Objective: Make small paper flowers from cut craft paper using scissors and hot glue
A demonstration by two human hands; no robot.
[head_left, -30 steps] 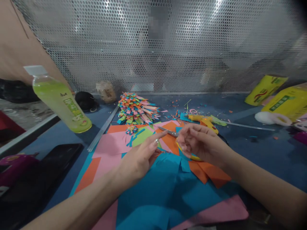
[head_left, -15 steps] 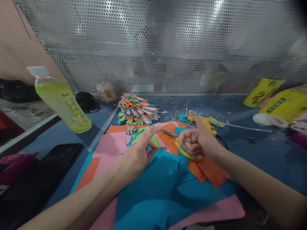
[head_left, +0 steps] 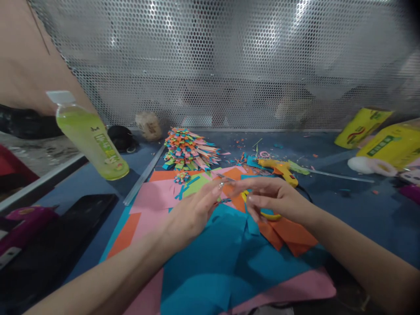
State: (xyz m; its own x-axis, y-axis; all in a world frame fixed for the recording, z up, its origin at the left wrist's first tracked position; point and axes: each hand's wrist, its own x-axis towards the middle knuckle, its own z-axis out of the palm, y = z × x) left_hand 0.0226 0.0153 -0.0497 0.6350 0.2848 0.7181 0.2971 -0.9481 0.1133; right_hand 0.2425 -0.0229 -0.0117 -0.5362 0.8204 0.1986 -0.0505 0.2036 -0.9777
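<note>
My left hand (head_left: pixel 193 210) is over the blue paper sheets (head_left: pixel 200 262), its fingers drawn together and pointing right. Small blue bits show by its fingertips; what they pinch, if anything, is too small to make out. My right hand (head_left: pixel 272 197) reaches left with its index finger stretched to the left fingertips, its thumb apart below. Under the right hand lie scissors with yellow handles (head_left: pixel 272 216), partly covered. Beyond the hands lie a small paper flower (head_left: pixel 181 177) and thin blue paper strips (head_left: pixel 188 186).
A layered cone of coloured paper strips (head_left: pixel 188 151) stands behind. A yellow glue gun (head_left: pixel 282 170) lies right of it among scraps. At left are a green drink bottle (head_left: pixel 93 138), a clear glue stick (head_left: pixel 144 175) and a black phone-like slab (head_left: pixel 78 227). Yellow packs (head_left: pixel 362 127) stand far right.
My right hand has moved left and unfolded its index finger from a curled shape to meet the left fingertips. The view has shifted slightly.
</note>
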